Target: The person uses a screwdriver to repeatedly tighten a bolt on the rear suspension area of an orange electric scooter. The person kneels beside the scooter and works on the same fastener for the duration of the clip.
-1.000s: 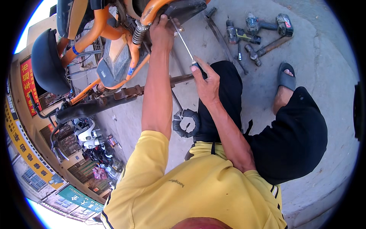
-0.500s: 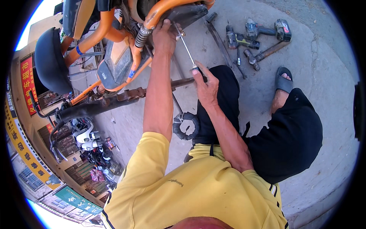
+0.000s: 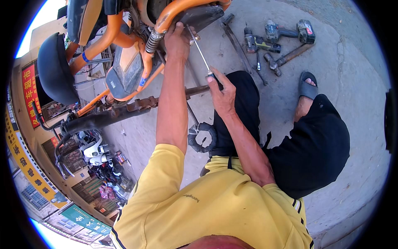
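Two bare hands are at work beneath an orange tubular-framed vehicle (image 3: 172,14). The right hand (image 3: 224,95) has its thumb and fingers closed around the dark handle of a long, slim screwdriver with a bright metal shaft (image 3: 202,53). This tool slants from the right hand up and leftward, its far end just beside the left hand's raised fingers, near a flat, dark panel (image 3: 205,18); whether the tip touches a part cannot be told. The left hand (image 3: 177,43) reaches up beside a grey metal coil spring (image 3: 154,40), its grip partly hidden; whether it holds anything cannot be told.

On the grey concrete ground (image 3: 286,112), beyond the person's black-clad knee, lie a teal-and-black cordless power tool (image 3: 272,31), a second, black and yellow-green power tool (image 3: 251,40), a metal-headed hammer with a brown handle (image 3: 295,55) and a long, dark metal bar (image 3: 237,45). One foot wears a dark grey open-toed sandal (image 3: 307,89), near the hammer.
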Tool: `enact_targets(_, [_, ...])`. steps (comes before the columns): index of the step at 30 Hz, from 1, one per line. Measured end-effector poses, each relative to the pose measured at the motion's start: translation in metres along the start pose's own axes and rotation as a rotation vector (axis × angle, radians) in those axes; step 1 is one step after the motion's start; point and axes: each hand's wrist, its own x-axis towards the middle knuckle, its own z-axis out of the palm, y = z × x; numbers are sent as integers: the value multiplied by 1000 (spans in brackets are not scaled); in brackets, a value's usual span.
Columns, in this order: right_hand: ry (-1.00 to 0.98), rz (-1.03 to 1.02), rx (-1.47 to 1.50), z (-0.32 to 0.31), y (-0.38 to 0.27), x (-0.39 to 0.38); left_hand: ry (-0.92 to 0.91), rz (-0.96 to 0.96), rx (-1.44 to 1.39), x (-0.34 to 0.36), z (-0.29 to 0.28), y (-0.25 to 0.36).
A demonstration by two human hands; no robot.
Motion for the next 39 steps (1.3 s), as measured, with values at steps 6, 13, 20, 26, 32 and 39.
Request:
enact_targets(6, [12,-38,-29,-1,-9,0,-11,56,-21,2,1,-3])
enact_targets(13, [0,142,95,2,-4,-1,0,42,-54,5,-2,-5])
enact_targets(20, [-26,258,232,-2,-8,0,23,38,-24,-3,8,1])
enact_targets(26, [-28,212,234,-2,0,2,-42,-2,-5,0,0,2])
enact_targets(32, [-44,241,204,-5,-3,0,-24,15,-7,-2,3,2])
enact_targets(39, [-19,179,193,0,2,-2,-14,23,-6,-1,1,0])
